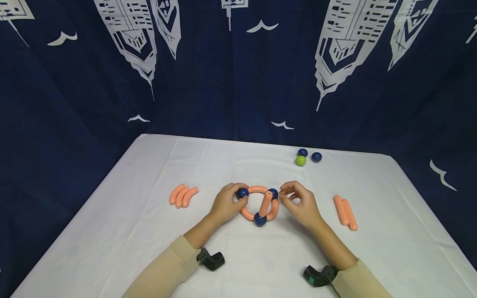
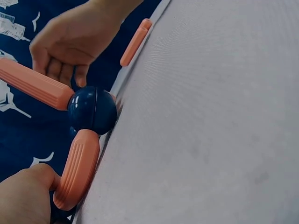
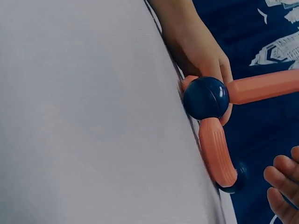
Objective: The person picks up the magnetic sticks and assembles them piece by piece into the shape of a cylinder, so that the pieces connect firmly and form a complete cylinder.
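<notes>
A ring of curved orange rods (image 1: 258, 189) joined by blue balls lies on the white table. From its front blue ball (image 1: 260, 219) a straight orange rod (image 1: 265, 205) rises upward; its length also shows in the right wrist view. My left hand (image 1: 228, 203) grips the ring's left blue ball (image 1: 242, 193) between thumb and fingers. Beside the right blue ball (image 1: 275, 193) hovers my right hand (image 1: 301, 203), fingers loosely bent and holding nothing. A small gap parts its fingertips from the ring in the right wrist view.
Three loose curved rods (image 1: 184, 196) lie side by side to the left. Off to the right are two straight rods (image 1: 345, 212). Near the back edge sit a green ball (image 1: 300, 160) and two blue balls (image 1: 316, 157). A dark patterned curtain (image 1: 231, 82) hangs behind the table.
</notes>
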Motion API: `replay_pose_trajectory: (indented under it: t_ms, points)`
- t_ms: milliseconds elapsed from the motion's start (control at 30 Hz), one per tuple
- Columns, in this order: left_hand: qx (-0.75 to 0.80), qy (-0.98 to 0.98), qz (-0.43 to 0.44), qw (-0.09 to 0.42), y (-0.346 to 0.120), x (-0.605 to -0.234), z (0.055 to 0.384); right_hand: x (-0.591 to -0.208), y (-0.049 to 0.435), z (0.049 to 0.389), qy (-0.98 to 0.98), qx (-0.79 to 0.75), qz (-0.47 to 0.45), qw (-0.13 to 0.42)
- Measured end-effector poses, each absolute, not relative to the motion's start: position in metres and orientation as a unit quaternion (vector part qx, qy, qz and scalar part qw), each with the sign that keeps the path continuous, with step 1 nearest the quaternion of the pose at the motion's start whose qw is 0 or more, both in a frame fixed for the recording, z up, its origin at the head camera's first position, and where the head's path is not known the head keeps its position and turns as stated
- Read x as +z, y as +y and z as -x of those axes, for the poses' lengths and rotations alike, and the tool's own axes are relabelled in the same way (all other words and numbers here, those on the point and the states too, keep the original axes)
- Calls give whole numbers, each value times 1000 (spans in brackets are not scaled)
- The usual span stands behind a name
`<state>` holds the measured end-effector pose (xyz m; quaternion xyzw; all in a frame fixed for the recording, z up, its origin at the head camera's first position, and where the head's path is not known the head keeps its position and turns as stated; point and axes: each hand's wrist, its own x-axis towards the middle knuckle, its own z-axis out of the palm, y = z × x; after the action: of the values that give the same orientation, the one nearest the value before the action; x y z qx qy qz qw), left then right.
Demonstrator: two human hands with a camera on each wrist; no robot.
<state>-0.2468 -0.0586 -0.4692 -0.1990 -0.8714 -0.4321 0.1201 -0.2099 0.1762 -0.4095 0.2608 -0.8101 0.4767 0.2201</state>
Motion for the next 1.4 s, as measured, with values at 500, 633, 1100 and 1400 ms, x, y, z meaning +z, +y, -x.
replay_pose_trajectory:
  t_ms: [500,633,1100,1400]
  points:
    - [-397,-878,193,184,-55,-456,211,-445,175,256,-843,483,-191,143]
    - [-390,-868,248,183,-50,-453,196,-448,173,258,-852,469,-190,135]
    - [-358,-886,268,122,-26,-442,182,-451,176,253,-879,418,-206,101]
    - [-356,-890,249,139,-32,-437,183,-449,187,242,-882,414,-205,95]
